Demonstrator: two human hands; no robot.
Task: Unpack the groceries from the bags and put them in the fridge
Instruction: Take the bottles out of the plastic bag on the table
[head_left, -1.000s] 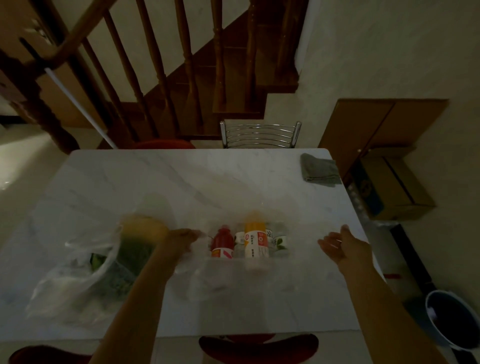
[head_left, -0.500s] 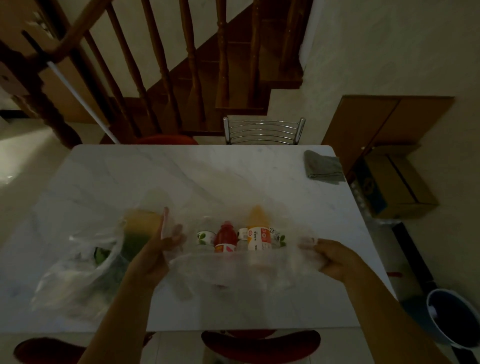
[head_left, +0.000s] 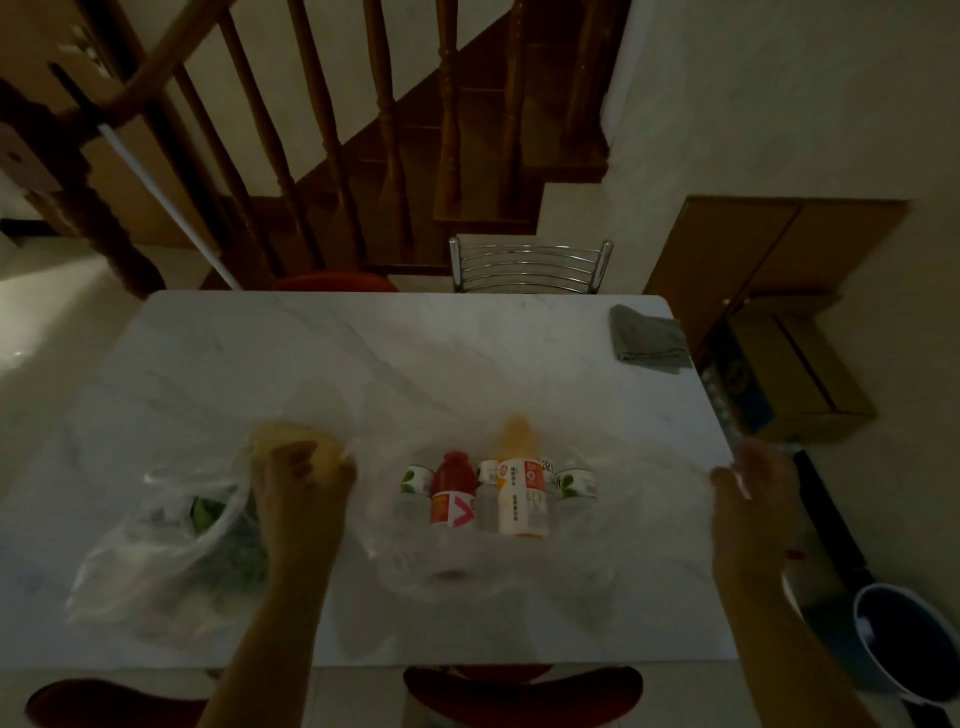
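Two hands stretch a clear plastic bag (head_left: 467, 561) wide over bottles (head_left: 498, 493) near the desk's (head_left: 363, 353) front edge; left hand (head_left: 301, 483) and right hand (head_left: 753, 483) each pinch its rim.

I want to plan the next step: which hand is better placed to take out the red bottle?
Probably the left hand: it grips the clear bag just beside the red bottle, while the right hand holds the bag's far side, past the orange bottle.
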